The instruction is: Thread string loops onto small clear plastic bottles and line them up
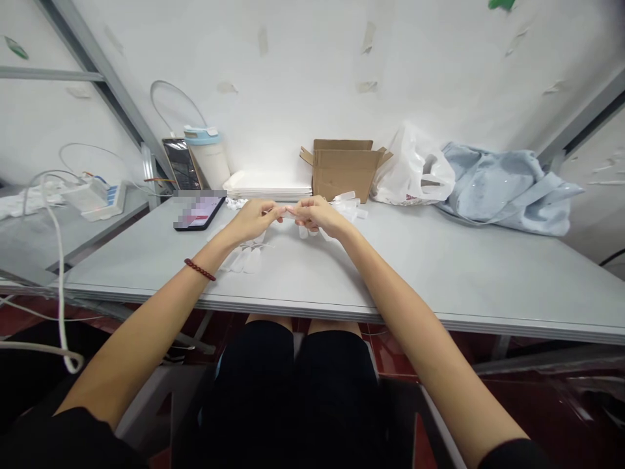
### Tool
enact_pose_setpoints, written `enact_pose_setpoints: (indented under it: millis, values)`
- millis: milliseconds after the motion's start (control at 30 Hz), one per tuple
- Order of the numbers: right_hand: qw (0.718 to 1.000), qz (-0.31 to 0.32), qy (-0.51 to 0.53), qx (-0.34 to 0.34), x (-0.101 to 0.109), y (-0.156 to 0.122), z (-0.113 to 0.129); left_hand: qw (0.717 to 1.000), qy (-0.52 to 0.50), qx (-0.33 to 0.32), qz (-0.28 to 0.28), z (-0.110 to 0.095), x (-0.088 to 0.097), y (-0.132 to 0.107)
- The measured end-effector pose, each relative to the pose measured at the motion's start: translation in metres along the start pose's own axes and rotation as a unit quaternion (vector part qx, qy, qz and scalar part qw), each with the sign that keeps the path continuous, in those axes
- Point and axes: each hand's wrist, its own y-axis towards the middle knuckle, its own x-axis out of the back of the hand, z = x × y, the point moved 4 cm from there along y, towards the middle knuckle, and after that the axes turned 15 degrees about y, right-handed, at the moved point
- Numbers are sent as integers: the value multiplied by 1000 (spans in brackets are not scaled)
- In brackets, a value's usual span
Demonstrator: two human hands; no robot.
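Note:
My left hand (255, 219) and my right hand (318, 215) meet over the grey table (303, 280), fingertips pinched close together. Whatever lies between them is too small to make out. Below and beside my left hand lie several flat, translucent white pieces (247, 260) with rounded ends. More whitish translucent pieces (350, 208) form a loose pile behind my right hand, partly hidden by it. A dark red bead bracelet (200, 269) circles my left wrist.
At the back stand a stack of white flat sheets or trays (269, 187), an open cardboard box (344, 170), a white plastic bag (413, 170) and a pale blue cloth bag (502, 185). To the left are a phone (200, 212), another upright phone (183, 164), a tumbler (209, 158) and a power strip (105, 197).

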Motion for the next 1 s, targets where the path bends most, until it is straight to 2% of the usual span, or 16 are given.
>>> enact_pose_setpoints:
  millis: [67,133,233,300,400,533,733,1000]
  values:
    - [997,-52,-42,33,11,2,1,1000,2,7,-5,1,3,5]
    - [979,-137,-131,79,24,3,3,1000,3,18,-22,8,7,8]
    - [910,-252,-309,113,39,0,5,998,20,49,-44,32,12,10]
    - [863,-283,-408,92,43,-1,3,995,32,75,-50,52,15,9]
    - [822,-291,-486,63,42,0,-3,990,47,122,-52,81,19,6]
    - [793,-300,-528,57,35,0,-5,981,91,167,-46,109,22,5]
    - [786,-273,-554,30,24,0,-3,968,179,171,-41,123,14,19]
    - [783,-234,-571,76,4,1,-1,968,189,159,-36,142,-3,29]
